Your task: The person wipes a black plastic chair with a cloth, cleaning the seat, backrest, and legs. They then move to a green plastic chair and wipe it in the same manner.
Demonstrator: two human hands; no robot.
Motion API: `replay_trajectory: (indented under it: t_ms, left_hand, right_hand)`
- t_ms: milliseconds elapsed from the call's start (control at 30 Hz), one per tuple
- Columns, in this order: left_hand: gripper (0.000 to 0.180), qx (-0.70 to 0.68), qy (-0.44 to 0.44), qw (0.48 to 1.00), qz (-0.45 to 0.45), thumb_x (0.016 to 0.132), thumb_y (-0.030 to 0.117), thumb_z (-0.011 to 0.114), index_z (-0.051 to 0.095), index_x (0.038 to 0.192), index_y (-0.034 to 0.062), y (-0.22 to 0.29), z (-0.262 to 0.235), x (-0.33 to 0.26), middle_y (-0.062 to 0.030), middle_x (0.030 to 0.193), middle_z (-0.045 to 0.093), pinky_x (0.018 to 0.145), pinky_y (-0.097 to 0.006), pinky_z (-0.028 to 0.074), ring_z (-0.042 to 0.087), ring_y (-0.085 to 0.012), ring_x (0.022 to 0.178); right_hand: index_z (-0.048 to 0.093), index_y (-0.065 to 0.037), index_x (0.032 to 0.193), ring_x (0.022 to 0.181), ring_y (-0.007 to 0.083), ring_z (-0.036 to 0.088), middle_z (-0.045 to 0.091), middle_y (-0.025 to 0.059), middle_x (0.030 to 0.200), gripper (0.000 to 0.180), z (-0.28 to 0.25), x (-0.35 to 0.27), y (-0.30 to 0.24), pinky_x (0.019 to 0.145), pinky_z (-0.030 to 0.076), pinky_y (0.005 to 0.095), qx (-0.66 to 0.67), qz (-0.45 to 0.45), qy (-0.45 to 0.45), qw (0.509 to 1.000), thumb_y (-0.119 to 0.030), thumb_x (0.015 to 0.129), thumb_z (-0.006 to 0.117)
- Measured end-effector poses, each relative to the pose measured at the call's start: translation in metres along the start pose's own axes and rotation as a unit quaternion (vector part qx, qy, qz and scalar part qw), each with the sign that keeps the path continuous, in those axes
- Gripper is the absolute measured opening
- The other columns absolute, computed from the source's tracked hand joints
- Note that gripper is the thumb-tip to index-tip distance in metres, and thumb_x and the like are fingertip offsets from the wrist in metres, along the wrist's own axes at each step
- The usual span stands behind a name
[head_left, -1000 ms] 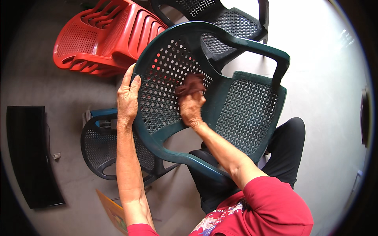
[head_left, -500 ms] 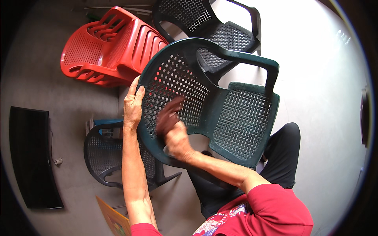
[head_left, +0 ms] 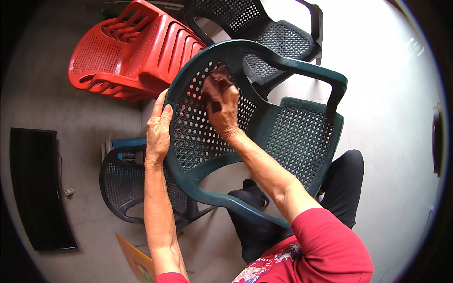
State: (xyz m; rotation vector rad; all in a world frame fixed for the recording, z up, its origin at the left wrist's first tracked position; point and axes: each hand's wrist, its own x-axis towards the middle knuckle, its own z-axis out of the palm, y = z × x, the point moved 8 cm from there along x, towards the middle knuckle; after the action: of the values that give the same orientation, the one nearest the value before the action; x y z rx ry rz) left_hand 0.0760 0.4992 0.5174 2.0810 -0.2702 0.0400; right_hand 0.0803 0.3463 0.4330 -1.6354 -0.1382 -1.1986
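Observation:
A dark green plastic armchair (head_left: 295, 141) with a perforated back and seat stands tilted before me. My left hand (head_left: 158, 132) grips the outer rim of its backrest, thumb on the near side and fingers along the edge. With my right hand (head_left: 224, 111) I hold a dark maroon cloth (head_left: 218, 84) against the upper part of the perforated backrest. Part of the cloth is bunched under the fingers. The forearm crosses above the chair's near armrest.
Stacked red plastic chairs (head_left: 163, 52) stand behind at the left. A black armchair (head_left: 283, 40) is beyond the green one, and another dark chair (head_left: 125, 184) is at the lower left. A black flat screen (head_left: 40, 188) and a yellow board (head_left: 134, 257) are at the left.
My right hand has moved the cloth from the lower backrest and armrest up to the upper backrest. The chair has shifted slightly right; my left hand keeps its hold.

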Motion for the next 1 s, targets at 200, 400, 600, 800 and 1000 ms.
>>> replay_trajectory:
  t_ms: [200,400,600,800,1000]
  left_hand:
    - [0.04,0.029,0.024,0.999,0.018,0.1,0.021,0.044,0.045,0.135,0.0023,0.0,-0.008,-0.005,-0.0071,0.12,0.059,0.097,-0.026,0.038,0.051,-0.0128,0.109]
    - [0.038,0.006,0.03,0.999,0.037,0.099,0.019,0.045,0.046,0.134,0.004,0.0,-0.009,-0.004,-0.007,0.119,0.06,0.097,-0.027,0.038,0.052,-0.0128,0.109]
    - [0.038,0.024,0.035,0.999,0.021,0.099,0.02,0.045,0.047,0.134,0.0045,-0.005,-0.012,-0.003,-0.0084,0.12,0.06,0.099,-0.028,0.037,0.051,-0.0147,0.112]
    - [0.04,0.036,0.035,0.998,0.026,0.099,0.023,0.046,0.047,0.134,0.0043,-0.001,-0.013,-0.003,-0.0097,0.121,0.059,0.1,-0.029,0.037,0.051,-0.0163,0.113]
    - [0.053,-0.036,-0.018,0.999,0.005,0.102,0.04,0.029,0.043,0.135,0.0,0.01,-0.002,-0.003,-0.009,0.131,0.05,0.105,-0.031,0.034,0.046,-0.017,0.121]
  right_hand:
    - [0.059,-0.006,0.111,0.106,0.0372,0.051,0.054,0.0207,0.115,0.04,-0.025,-0.03,0.074,0.088,0.042,0.0461,0.004,0.191,0.106,0.976,0.006,0.075,0.051]
    - [0.062,-0.005,0.104,0.109,0.0399,0.041,0.046,0.0199,0.117,0.027,-0.036,-0.194,0.16,0.093,0.033,0.0509,-0.321,0.419,-0.151,0.836,-0.014,0.08,0.052]
    - [0.05,-0.003,0.116,0.11,0.0352,0.048,0.049,0.0237,0.11,0.047,-0.013,-0.133,0.131,0.091,0.039,0.0459,-0.152,0.521,-0.015,0.84,0.004,0.071,0.047]
    - [0.046,0.011,0.111,0.114,0.0469,0.034,0.032,0.038,0.12,0.038,0.004,-0.017,0.02,0.101,0.024,0.0485,-0.023,0.294,-0.09,0.951,-0.002,0.075,0.049]
    - [0.049,0.015,0.115,0.111,0.0427,0.041,0.039,0.0284,0.124,0.046,0.023,-0.028,-0.099,0.096,0.036,0.0454,0.012,0.09,-0.097,0.991,0.004,0.07,0.054]
